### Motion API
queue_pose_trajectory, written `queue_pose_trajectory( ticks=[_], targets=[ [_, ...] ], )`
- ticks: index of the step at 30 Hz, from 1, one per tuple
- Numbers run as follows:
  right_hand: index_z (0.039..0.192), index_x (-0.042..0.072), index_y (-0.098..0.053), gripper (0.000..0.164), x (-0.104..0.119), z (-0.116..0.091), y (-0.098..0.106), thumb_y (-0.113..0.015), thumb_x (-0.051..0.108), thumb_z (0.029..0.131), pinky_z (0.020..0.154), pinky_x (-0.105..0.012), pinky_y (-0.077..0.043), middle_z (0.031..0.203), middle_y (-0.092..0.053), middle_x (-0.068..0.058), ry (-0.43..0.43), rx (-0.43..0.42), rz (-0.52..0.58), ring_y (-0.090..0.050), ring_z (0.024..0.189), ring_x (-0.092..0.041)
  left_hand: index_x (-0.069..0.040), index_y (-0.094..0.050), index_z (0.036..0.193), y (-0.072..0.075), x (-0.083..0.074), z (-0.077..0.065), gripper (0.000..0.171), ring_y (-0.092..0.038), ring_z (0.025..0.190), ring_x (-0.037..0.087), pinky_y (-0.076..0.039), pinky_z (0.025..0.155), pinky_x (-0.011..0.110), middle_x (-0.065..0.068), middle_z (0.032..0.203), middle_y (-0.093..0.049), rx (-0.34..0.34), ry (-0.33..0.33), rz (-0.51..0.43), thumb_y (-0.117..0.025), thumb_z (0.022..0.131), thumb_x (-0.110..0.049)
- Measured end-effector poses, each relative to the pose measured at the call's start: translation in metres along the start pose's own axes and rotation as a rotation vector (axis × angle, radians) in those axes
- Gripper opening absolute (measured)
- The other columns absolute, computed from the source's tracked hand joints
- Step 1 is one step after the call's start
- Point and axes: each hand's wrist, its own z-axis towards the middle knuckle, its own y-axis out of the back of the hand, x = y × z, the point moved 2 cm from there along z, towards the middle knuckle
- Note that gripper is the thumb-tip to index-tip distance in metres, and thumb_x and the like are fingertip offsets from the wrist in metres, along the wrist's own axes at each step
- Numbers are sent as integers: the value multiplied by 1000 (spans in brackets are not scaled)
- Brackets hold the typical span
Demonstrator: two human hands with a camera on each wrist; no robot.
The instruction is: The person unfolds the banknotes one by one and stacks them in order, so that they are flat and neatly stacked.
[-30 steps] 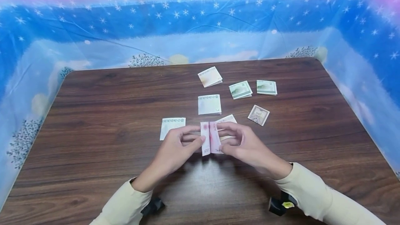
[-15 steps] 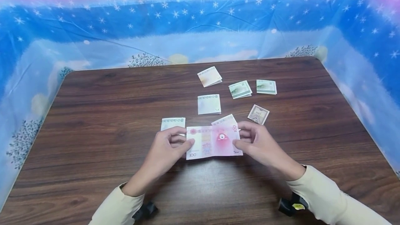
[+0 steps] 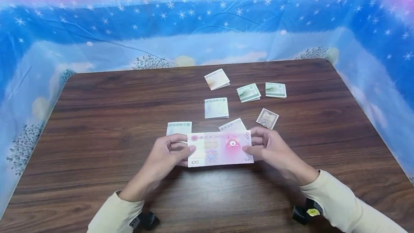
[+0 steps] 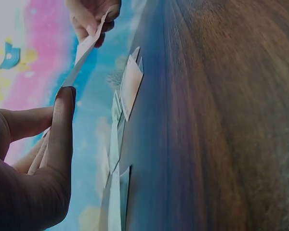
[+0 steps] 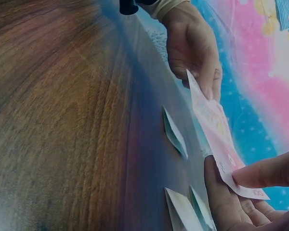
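Observation:
A pink banknote (image 3: 220,150) marked 100 is spread out between both hands, held above the table. My left hand (image 3: 168,152) pinches its left end, thumb on the printed face and fingers behind. At the other end, my right hand (image 3: 270,150) pinches the note the same way. The right wrist view shows the banknote (image 5: 214,127) stretched between the two hands, raised off the wood. Just behind it lie a folded pale green note (image 3: 179,128) on the left and a folded whitish note (image 3: 233,125), both partly covered by the pink one.
Farther back on the brown wooden table (image 3: 113,118) lie another folded pale note (image 3: 216,108), a folded yellowish note (image 3: 216,79), two folded green notes (image 3: 248,93) and a small brownish folded note (image 3: 267,118). A snowflake-patterned cloth (image 3: 207,21) hangs around the table.
The hands have drawn apart, and the pink banknote has gone from folded with a centre crease to spread nearly flat. The notes on the table have stayed in place.

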Motion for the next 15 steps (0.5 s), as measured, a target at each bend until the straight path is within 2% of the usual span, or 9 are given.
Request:
queue_pose_trajectory(
  ticks=[5,15],
  targets=[
    [120,-11,-51,35,-4,2,0,-65,-5,89,74,-31,-59,103,-73,-16,-4,15,28,-71,85,-17,12,-58,125,3,2,0,38,-73,83,21,-61,73,35,21,103,-73,8,23,6,-71,92,-1],
    [118,-10,-53,33,-10,3,-1,-68,-4,89,72,-29,-59,96,-74,-13,-16,13,25,-69,81,-14,16,-56,126,4,5,1,40,-73,85,23,-61,72,34,28,110,-71,-24,67,-4,-70,90,3]
  ],
)
